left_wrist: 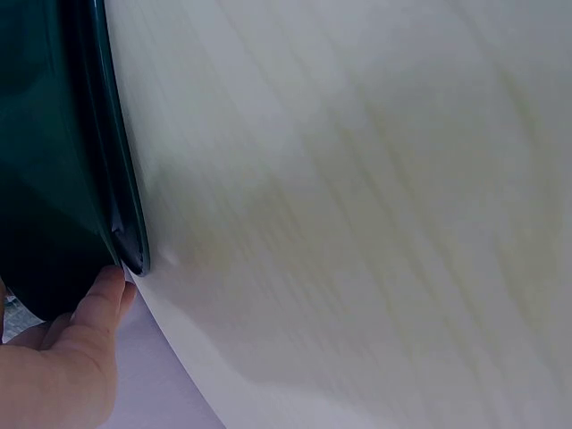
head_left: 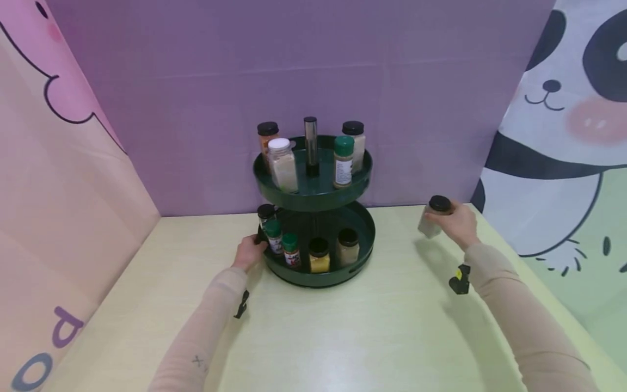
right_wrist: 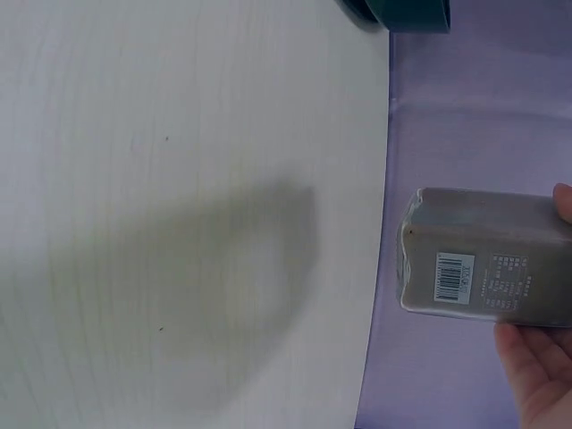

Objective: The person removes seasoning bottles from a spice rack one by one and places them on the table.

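Note:
A dark green two-tier round rack (head_left: 313, 202) stands at the back of the table. At the left side of its lower tray (head_left: 318, 280), my left hand (head_left: 250, 252) grips the rim; in the left wrist view the fingers (left_wrist: 100, 313) touch the tray wall from below, with the thumb mostly out of view. Off to the right, my right hand (head_left: 459, 224) holds a black-lidded, clear spice jar (head_left: 430, 223) above the table, slightly tilted. Its grey-brown contents and barcode label (right_wrist: 454, 278) show in the right wrist view.
Several jars occupy the upper tray, among them a white-capped jar (head_left: 284, 167) and a green-capped one (head_left: 343, 163). The lower tray bears several more, including a yellow-filled jar (head_left: 319, 262). A purple backdrop (head_left: 196, 136) rises behind the pale table (head_left: 343, 337).

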Motion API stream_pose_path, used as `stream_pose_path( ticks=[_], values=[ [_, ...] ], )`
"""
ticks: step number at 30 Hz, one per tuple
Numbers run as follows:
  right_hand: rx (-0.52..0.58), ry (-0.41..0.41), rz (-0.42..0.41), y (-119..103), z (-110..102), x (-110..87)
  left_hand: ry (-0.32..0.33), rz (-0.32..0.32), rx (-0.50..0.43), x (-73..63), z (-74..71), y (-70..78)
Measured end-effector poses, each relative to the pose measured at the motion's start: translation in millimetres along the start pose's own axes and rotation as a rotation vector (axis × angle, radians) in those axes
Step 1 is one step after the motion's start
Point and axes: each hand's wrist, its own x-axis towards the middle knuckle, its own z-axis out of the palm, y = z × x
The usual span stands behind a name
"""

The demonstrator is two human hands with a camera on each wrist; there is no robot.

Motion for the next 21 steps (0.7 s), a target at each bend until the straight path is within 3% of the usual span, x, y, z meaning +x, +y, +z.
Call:
stream_pose_path(
  ticks=[9,21],
  values=[
    [0.009,0.067,0.058,13.2,-6.1,-2.1,-0.006,-0.004,-0.015,1.6,1.7,1.2],
    [-0.014,0.061,0.079,25.6,-7.2,-4.8,-0.019,-0.012,-0.015,0.8,0.2,-0.6]
  ],
)
